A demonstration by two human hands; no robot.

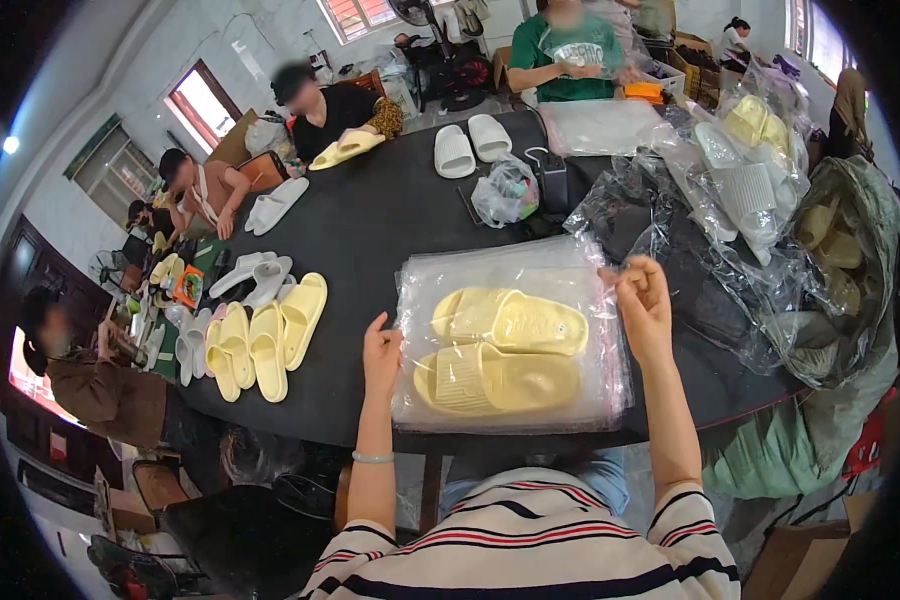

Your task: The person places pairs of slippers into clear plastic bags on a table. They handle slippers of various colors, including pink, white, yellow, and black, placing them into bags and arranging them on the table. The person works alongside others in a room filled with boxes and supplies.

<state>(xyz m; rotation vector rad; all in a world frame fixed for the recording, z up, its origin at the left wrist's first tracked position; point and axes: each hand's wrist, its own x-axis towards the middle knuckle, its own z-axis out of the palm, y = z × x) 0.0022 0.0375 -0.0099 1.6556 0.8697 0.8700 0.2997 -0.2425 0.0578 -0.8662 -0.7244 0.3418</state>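
Note:
A pair of pale yellow slippers (510, 375) lies side by side inside a clear plastic bag (595, 385), on top of a stack of similar bags (420, 262). My right hand (645, 305) is closed at the bag's upper right edge, with thumb and bent fingers pinching the film. At the left edge of the bags, my left hand (380, 352) touches the plastic with its fingers apart, one finger pointing up. Left of that hand, several yellow slippers (267, 345) stand in a row, with grey slippers (255, 277) just behind them.
The dark table (370, 245) also bears white slippers (472, 145), a small knotted plastic bag (505, 190) and crumpled clear film (660, 200). A large sack of slippers (835, 260) stands at right. Co-workers sit around the far and left sides, one in a green shirt (570, 55).

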